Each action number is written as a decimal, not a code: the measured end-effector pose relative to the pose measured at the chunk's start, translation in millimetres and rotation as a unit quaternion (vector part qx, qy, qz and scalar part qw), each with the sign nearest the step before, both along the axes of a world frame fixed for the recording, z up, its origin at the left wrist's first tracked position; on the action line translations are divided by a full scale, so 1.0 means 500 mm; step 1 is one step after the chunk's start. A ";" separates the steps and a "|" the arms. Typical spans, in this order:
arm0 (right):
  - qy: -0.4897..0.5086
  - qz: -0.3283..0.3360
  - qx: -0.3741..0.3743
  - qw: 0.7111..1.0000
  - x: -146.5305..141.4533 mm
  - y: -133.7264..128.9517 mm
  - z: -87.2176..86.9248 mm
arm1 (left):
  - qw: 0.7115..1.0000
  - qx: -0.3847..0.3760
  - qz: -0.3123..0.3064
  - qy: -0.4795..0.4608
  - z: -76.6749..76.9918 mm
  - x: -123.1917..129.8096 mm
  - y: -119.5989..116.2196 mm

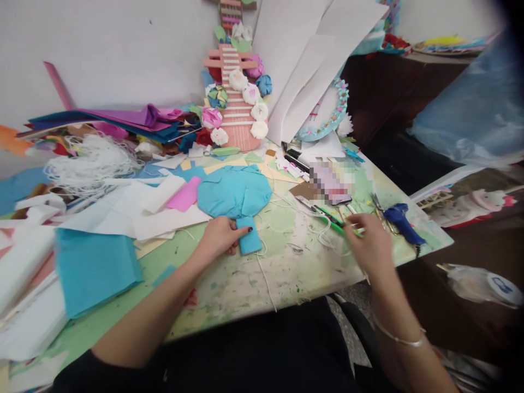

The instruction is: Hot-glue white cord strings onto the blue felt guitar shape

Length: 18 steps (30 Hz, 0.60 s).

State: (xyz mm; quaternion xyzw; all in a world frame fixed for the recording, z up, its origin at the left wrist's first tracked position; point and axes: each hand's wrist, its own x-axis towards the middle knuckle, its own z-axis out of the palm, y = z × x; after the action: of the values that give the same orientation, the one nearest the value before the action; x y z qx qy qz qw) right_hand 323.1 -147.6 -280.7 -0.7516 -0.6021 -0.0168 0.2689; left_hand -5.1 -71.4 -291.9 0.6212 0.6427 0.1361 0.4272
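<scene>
The left hand [222,235] pinches a turquoise paper-covered rounded form [234,191] by its tab [250,243] — likely light, creasable, best held there — while the right hand's [370,240] blurred grip can't be told.

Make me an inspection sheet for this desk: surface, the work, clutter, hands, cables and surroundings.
Surface: pale green tabletop, stained and scuffed.
Work: blue oval piece lying flat, blue tab at its near edge.
Clutter: white paper and tangled white cord at left; scissors at right.
Hands: left hand has its thumb on the blue tab; right hand is by a green-handled tool, grip unclear.
Cables: dark cord at the end of a blue tool, probably a glue gun.
Surroundings: guitar-shaped craft before a white wall.
</scene>
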 end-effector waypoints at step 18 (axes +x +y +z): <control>0.018 0.159 -0.133 0.978 -0.317 -0.005 -0.064 | 0.978 -0.070 0.025 -0.193 -0.005 -0.031 0.024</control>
State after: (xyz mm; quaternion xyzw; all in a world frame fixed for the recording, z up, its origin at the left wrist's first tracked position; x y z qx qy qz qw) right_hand 164.3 -149.9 -312.9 -0.6756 -0.7057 0.1198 0.1770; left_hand -20.4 -59.4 -294.6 0.5349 0.5715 0.2189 0.5825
